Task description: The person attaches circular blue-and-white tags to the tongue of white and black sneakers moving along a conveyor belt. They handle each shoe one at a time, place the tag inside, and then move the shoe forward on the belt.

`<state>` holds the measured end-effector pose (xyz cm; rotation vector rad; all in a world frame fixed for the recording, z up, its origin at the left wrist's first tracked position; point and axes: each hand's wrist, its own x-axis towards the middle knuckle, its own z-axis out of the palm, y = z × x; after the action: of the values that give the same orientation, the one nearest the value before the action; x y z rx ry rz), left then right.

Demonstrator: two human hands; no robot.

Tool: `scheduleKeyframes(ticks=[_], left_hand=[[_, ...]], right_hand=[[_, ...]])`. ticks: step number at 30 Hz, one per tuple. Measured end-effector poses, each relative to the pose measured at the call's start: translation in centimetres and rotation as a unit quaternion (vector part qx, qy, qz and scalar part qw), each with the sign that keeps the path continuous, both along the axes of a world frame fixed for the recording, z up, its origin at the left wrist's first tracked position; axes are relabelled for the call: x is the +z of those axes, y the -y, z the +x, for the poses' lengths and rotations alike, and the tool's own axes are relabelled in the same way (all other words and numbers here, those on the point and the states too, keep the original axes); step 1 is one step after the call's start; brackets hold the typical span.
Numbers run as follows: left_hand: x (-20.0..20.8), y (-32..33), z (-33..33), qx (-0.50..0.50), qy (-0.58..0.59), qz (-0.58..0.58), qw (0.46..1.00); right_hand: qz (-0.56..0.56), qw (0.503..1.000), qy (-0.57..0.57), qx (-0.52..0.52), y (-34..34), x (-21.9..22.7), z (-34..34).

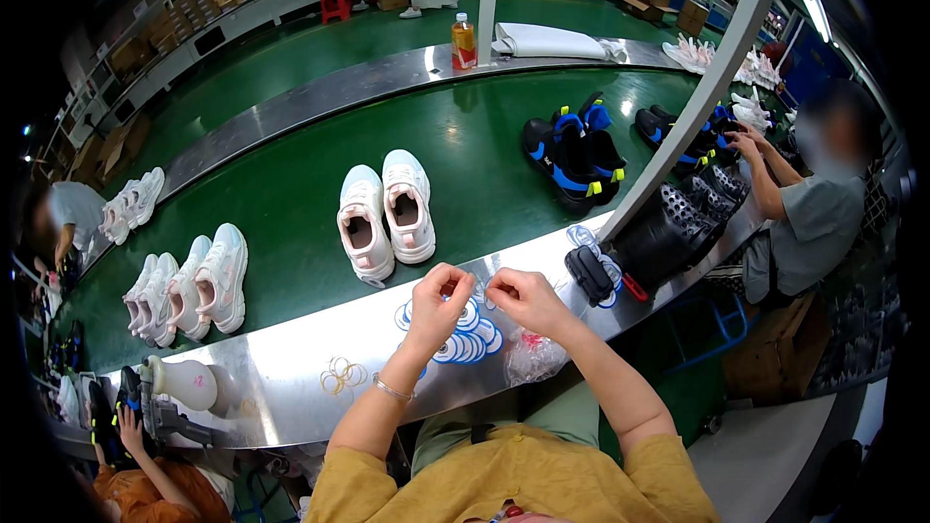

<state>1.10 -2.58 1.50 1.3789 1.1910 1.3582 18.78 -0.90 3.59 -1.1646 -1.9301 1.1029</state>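
My left hand (441,305) and my right hand (531,302) are raised close together over the metal table edge. Both are closed in a pinch, fingertips facing each other. Something thin and pale shows between them, too small to make out. Below them lies a spread pile of round white tags with blue rims (470,341). A crumpled clear plastic bag (535,360) rests beside the pile, under my right forearm. Left of my left wrist are several thin yellowish rings (343,376), like rubber bands. Beyond my hands stands a pair of white and pink sneakers (387,218) on the green belt.
More white sneakers (189,286) stand left, black and blue shoes (573,155) right. A black case (588,275) and black bin (659,242) sit right, near a slanted post (707,97). A translucent white container (189,384) is at lower left. Co-workers handle shoes on both sides.
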Motion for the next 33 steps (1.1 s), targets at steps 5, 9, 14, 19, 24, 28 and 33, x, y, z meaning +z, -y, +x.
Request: scheduleKeyframes(ticks=[5,9,14,19,24,28,33], left_hand=[[0.7,-2.0,0.8,-0.003,-0.033,0.024,0.999],[0.2,-3.8,1.6,-0.039,-0.020,0.036,0.998],[-1.2,-8.9,2.1,-0.047,-0.031,0.004,0.998],[-1.0,-13.4,6.6,-0.058,-0.153,0.122,0.979],[-2.9,-18.0,12.7,-0.066,-0.216,0.230,0.947],[-3.5,-20.2,17.6,-0.090,-0.251,0.255,0.929],[-4.7,-21.5,21.4,-0.060,-0.356,0.223,0.905]], right_hand=[[-0.014,0.999,-0.040,-0.030,-1.3,0.3,0.5],[-0.036,0.995,-0.076,-0.053,-2.0,0.0,1.7],[-0.018,0.965,-0.207,-0.161,-4.2,-0.3,4.7],[-0.015,0.940,-0.239,-0.242,-4.4,-0.6,8.3],[-0.019,0.941,-0.204,-0.268,-3.5,-1.0,10.4],[0.006,0.940,-0.193,-0.280,-2.0,-1.9,12.3],[-0.005,0.936,-0.200,-0.291,-1.1,-2.5,14.2]])
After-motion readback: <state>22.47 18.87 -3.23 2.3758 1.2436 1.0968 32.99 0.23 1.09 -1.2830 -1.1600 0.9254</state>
